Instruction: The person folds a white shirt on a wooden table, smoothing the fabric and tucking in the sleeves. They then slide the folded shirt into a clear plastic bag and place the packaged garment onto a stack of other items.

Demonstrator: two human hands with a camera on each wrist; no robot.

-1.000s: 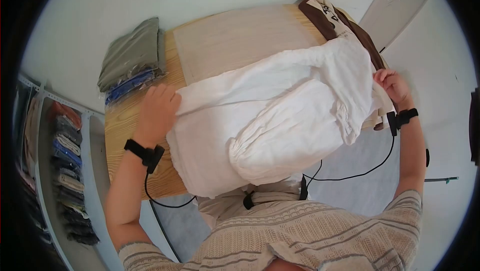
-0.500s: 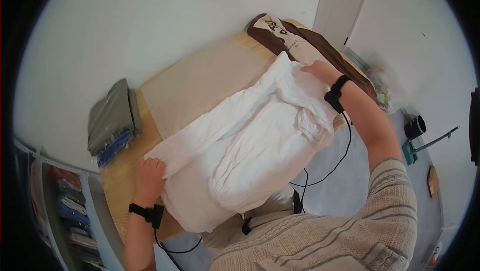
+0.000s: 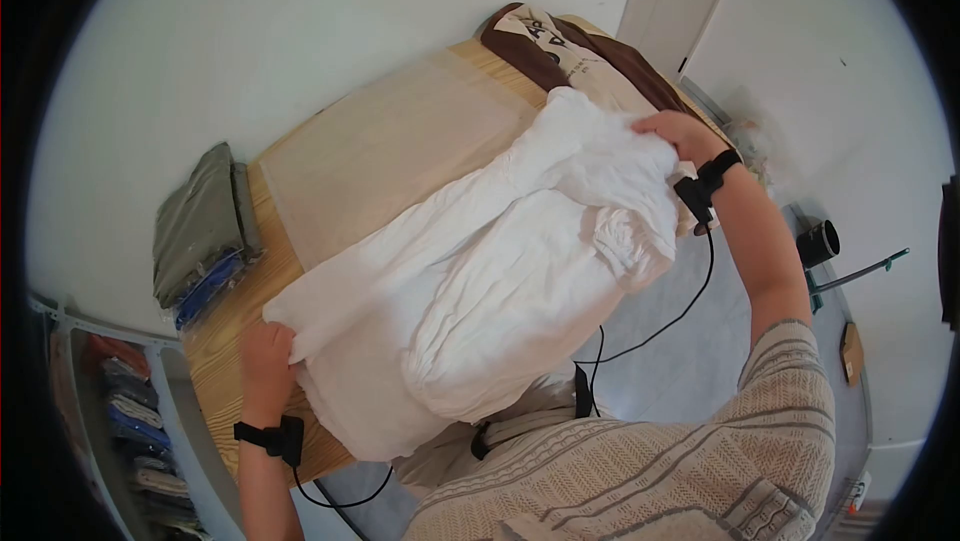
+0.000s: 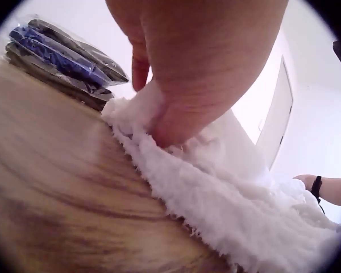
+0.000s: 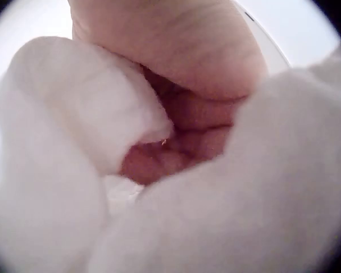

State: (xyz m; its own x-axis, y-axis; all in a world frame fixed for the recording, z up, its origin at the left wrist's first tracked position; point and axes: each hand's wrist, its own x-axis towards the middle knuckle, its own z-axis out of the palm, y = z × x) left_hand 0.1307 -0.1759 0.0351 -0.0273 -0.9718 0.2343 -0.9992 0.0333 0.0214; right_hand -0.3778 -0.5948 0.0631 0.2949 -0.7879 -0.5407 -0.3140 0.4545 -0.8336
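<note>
A white garment [image 3: 500, 271] with a gathered cuff [image 3: 625, 241] lies spread across the wooden table, hanging over its near edge. At its left end my left hand [image 3: 268, 361] pinches a corner of the cloth. The left wrist view shows the thumb side of that hand [image 4: 210, 62] down in the garment's fuzzy edge [image 4: 176, 193], right at the tabletop. My right hand [image 3: 682, 131] grips the bunched far-right part. Close up in the right wrist view, its fingers [image 5: 199, 114] curl into the white folds [image 5: 62, 114], which hide some of them.
Beyond the garment lies a flat translucent sheet [image 3: 390, 141]. Folded grey-green clothes [image 3: 200, 216] and a blue bagged item [image 3: 208, 291] sit at the table's left end. A brown and cream printed bag [image 3: 580, 51] lies at the far right. Shelves of bagged clothes [image 3: 135, 421] stand lower left.
The head view has turned to the right. My right hand has moved from beside the garment's right edge onto its cloth, and the far side now stretches as a long strip between both hands.
</note>
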